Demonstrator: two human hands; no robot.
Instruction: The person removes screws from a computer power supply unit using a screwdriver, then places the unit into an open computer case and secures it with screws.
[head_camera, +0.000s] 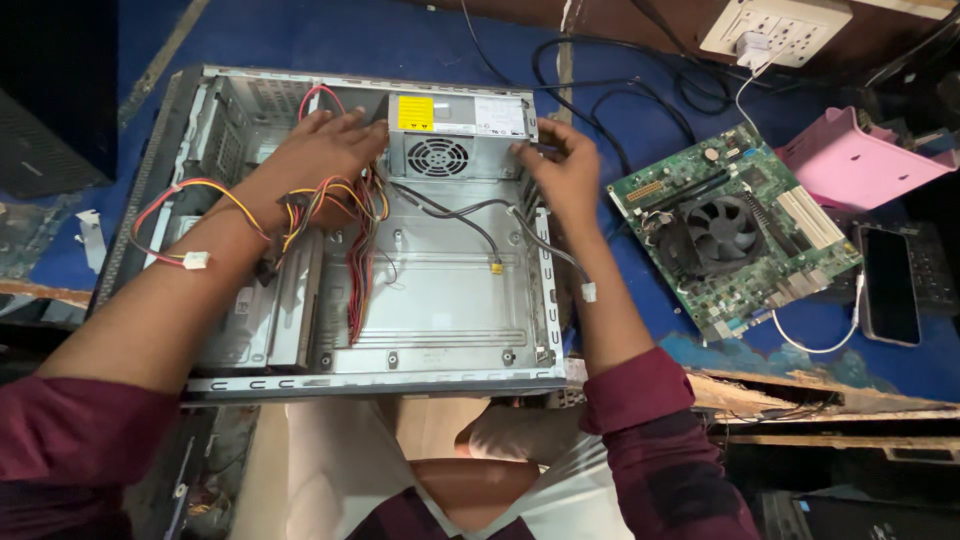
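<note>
Power supply (455, 137), one grey box inside one open computer case (440, 300), gripped at each end by two hands: left (325, 150), right (565, 170).

Cable bundle (330, 215) across open case floor (440, 300)

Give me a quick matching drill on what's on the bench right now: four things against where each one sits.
Things:
1. power supply
2. motherboard
3. phone
4. pink tray

Places:
A. far right, screen dark, on a white cable
B. inside the case, between both hands
C. behind the motherboard, right side
D. on the blue table, right of the case

Pairs: 1-B, 2-D, 3-A, 4-C
</note>
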